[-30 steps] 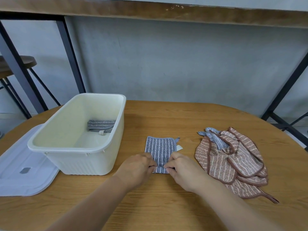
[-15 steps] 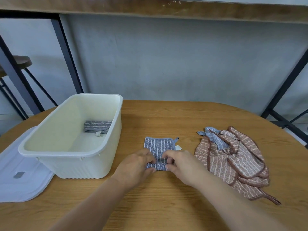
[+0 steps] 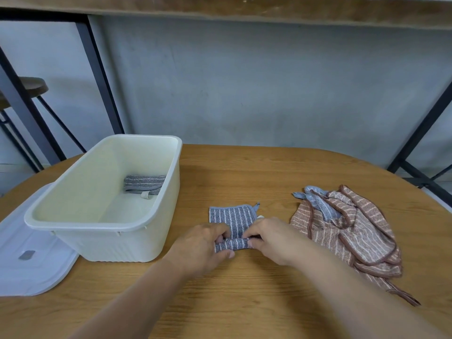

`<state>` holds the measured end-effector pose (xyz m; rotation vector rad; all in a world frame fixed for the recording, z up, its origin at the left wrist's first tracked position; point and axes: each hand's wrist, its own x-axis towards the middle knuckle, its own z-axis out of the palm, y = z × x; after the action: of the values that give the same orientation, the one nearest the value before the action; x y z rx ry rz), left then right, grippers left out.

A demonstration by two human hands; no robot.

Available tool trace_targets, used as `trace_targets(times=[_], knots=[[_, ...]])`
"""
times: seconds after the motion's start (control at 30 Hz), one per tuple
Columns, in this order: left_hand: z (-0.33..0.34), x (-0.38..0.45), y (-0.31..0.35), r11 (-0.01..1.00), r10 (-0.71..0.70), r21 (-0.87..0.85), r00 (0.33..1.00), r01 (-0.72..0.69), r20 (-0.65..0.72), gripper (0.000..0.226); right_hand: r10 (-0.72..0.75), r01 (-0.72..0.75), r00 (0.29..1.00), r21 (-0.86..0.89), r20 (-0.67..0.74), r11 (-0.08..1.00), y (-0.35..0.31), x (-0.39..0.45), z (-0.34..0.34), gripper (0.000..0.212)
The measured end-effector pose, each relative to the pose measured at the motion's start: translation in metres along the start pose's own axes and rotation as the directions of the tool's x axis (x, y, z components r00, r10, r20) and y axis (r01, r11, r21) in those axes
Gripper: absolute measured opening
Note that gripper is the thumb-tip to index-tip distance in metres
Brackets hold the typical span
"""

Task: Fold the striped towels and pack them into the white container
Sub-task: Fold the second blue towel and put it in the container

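My left hand (image 3: 199, 245) and right hand (image 3: 271, 238) pinch the near edge of the grey striped towel (image 3: 231, 217) into what looks like a roll, just right of the white container (image 3: 156, 217) — best kept tight, ends level, fingers pressing evenly.

A plain indoor room, most likely a home or a simple workspace; which one cannot be told. A rounded wooden table (image 3: 244, 172) with a light grain finish stands against a bare grey concrete wall (image 3: 244, 81). Black metal frame legs (image 3: 97, 69) rise on both sides and carry a rough wooden shelf (image 3: 220, 6) overhead. At far left, a round dark wooden stool (image 3: 31, 85) on thin black metal legs stands on a pale floor. Household laundry items lie on the table.
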<state>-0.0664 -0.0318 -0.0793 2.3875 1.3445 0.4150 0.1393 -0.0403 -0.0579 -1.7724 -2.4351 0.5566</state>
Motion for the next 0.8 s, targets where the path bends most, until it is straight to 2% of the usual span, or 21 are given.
trace_targets(times=[0.1,0.27,0.33,0.43,0.57,0.67,0.73,0.8], knots=[[0.000,0.004,-0.004,1.000,0.009,-0.018,0.999,-0.010,-0.030,0.018,0.032,-0.028,0.998,0.082,-0.055,0.996,0.001,0.006,-0.004,0.017],[0.001,0.016,-0.007,0.996,-0.067,-0.068,0.997,0.065,-0.035,0.018,-0.031,0.037,0.985,0.032,-0.169,0.999,-0.006,0.007,0.000,0.019],[-0.001,0.020,-0.006,0.992,-0.092,-0.089,0.994,0.087,-0.063,0.012,-0.035,0.036,0.992,0.005,-0.125,0.999,-0.005,0.007,0.000,0.024],[0.002,0.022,-0.007,0.998,-0.061,-0.002,0.993,0.061,-0.102,0.021,-0.019,0.018,0.999,-0.035,-0.036,0.999,-0.004,0.009,-0.002,0.035],[0.003,0.018,-0.013,0.998,-0.008,0.055,0.998,0.011,-0.065,0.030,0.005,-0.005,1.000,-0.049,0.006,0.999,-0.001,0.021,-0.007,0.031],[-0.001,0.019,-0.013,0.999,-0.017,0.028,0.997,0.019,-0.074,0.018,0.064,-0.067,0.995,0.029,0.072,0.997,0.001,0.031,-0.015,0.025],[-0.002,0.022,-0.013,0.999,-0.028,0.014,0.997,0.029,-0.077,0.013,0.085,-0.091,0.994,0.102,0.062,0.991,0.002,0.033,-0.017,0.017],[-0.002,0.028,-0.013,0.998,-0.055,-0.010,0.996,0.054,-0.074,0.015,0.064,-0.060,0.997,0.095,-0.037,0.994,0.002,0.033,-0.017,0.011]])
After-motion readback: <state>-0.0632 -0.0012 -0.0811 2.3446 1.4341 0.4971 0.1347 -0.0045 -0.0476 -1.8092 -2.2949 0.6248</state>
